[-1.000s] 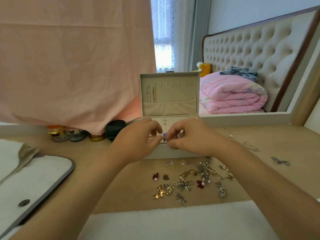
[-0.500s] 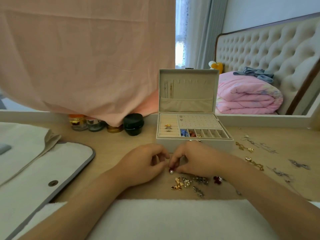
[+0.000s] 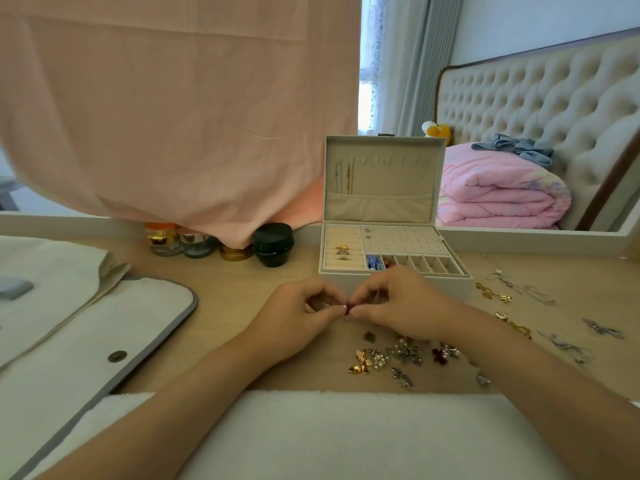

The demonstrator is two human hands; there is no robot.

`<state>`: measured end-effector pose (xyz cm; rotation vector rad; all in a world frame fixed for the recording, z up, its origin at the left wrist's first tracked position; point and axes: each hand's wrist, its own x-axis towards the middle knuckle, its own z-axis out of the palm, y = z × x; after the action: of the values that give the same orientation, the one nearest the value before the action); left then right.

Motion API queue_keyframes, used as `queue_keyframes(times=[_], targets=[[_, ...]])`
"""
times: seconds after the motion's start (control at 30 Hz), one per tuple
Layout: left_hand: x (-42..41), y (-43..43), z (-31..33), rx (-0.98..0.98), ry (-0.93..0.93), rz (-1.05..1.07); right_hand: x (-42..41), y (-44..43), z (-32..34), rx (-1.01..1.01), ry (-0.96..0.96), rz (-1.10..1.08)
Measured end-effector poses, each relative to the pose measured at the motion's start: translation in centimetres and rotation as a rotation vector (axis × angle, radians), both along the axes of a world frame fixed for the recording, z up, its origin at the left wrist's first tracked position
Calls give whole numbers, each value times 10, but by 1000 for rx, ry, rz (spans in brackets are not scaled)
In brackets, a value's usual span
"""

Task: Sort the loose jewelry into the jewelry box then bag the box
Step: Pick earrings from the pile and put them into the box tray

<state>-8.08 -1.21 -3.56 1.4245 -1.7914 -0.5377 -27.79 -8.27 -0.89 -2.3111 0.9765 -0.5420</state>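
A cream jewelry box (image 3: 394, 277) stands open on the wooden table, lid upright, with rings in its left rolls and a few pieces in the small front compartments. Just in front of it, my left hand (image 3: 298, 318) and my right hand (image 3: 398, 306) meet fingertip to fingertip and together pinch a small dark red earring (image 3: 347, 305). Loose jewelry (image 3: 398, 356) lies scattered below my right hand, including a gold bow (image 3: 360, 362) and a dark red flower piece. A cream bag (image 3: 69, 317) with a grey edge and a snap lies at the left.
Several cosmetic jars (image 3: 221, 242) stand left of the box under a hanging pink cloth (image 3: 180, 109). More chains and gold pieces (image 3: 512, 306) lie at the right. A white cloth (image 3: 346, 431) covers the near table edge. A mirror frame runs behind the box.
My hands came back from the box to the table in front of it. They have since lifted slightly and now pinch a dark red piece between them.
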Motion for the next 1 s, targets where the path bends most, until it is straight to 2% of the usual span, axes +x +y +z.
queue_keyframes(times=[0.2,0.37,0.5,0.7,0.87,1.0], targets=[[-11,1,7,73,392,90,1,-2,3,120,-337,-28],[-24,0,12,161,529,83,0,-2,9,104,-399,13],[-25,-4,15,171,535,83,-5,-7,11,143,-430,6],[-31,-14,25,78,512,83,-15,-15,15,211,-408,-27],[-39,-31,36,60,526,88,-20,-23,19,345,-570,-124],[-51,-48,49,55,566,67,-24,-28,23,341,-701,-196]])
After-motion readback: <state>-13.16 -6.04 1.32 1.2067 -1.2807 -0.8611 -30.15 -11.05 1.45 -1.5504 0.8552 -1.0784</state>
